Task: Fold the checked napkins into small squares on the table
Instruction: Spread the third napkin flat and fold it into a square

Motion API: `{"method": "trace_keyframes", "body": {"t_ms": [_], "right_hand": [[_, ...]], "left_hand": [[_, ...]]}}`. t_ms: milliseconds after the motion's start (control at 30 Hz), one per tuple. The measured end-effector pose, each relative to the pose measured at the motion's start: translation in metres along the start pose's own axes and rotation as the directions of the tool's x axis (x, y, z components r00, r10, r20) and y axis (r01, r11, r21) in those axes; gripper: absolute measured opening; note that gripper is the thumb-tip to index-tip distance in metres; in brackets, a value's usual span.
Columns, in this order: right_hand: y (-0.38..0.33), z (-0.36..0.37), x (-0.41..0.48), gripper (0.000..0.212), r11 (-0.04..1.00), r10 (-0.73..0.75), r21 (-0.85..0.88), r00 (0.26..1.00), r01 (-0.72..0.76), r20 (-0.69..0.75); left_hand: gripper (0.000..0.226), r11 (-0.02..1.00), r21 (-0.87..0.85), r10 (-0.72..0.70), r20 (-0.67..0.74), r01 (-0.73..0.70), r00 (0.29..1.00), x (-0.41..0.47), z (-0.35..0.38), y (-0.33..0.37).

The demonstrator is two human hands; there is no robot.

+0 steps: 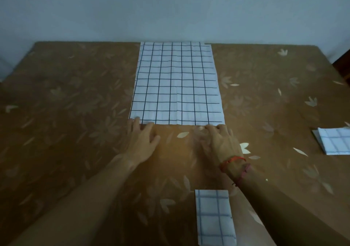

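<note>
A white napkin with black checks [177, 82] lies flat and unfolded in the middle of the table, reaching to the far edge. My left hand [142, 141] rests at its near left corner, fingers spread and touching the edge. My right hand [219, 141] is at the near right part of the edge, fingers curled on the hem; whether it grips the cloth is unclear because of blur. A folded napkin with blue checks [215, 217] lies near me, beside my right forearm. Another folded blue-checked napkin [333, 141] sits at the right.
The table carries a brown cloth with a pale leaf print [75, 113]. A plain pale wall [170, 9] stands right behind the table's far edge. A dark piece of furniture [343, 63] shows at the right edge.
</note>
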State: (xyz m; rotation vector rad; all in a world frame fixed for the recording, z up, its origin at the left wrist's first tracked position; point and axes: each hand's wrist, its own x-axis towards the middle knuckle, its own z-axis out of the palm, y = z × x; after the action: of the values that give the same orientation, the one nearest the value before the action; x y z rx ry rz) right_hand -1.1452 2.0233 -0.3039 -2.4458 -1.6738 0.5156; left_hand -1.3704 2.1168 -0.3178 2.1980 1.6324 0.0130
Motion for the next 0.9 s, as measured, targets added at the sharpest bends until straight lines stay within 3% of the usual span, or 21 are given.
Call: {"method": "trace_keyframes", "body": {"t_ms": [133,433,600,767,900], "right_hand": [[-0.008,0.009,0.023,0.048,0.995,-0.026,-0.101,0.997,0.019,-0.07],[-0.02,0.029,0.071,0.086,0.991,-0.05,-0.125,0.998,0.053,0.024],[-0.021,0.039,0.081,0.086,0.987,-0.054,-0.151,0.998,0.059,0.035],[-0.024,0.046,0.076,0.077,0.991,-0.071,-0.117,0.997,0.071,0.007],[-0.027,0.049,0.071,0.084,0.991,-0.075,-0.109,0.997,0.073,-0.013]], "left_hand": [[0.059,0.999,0.034,0.006,0.038,-0.008,0.999,0.024,0.003,-0.007],[0.074,0.993,0.082,0.076,0.048,-0.079,0.996,0.06,0.019,-0.006],[0.072,0.995,0.06,0.082,0.035,-0.084,0.996,0.061,0.02,-0.004],[0.069,0.992,0.02,0.124,-0.052,-0.123,0.991,0.06,0.018,0.0],[0.059,0.986,-0.016,0.16,-0.139,-0.164,0.977,0.054,0.018,0.002]]}}
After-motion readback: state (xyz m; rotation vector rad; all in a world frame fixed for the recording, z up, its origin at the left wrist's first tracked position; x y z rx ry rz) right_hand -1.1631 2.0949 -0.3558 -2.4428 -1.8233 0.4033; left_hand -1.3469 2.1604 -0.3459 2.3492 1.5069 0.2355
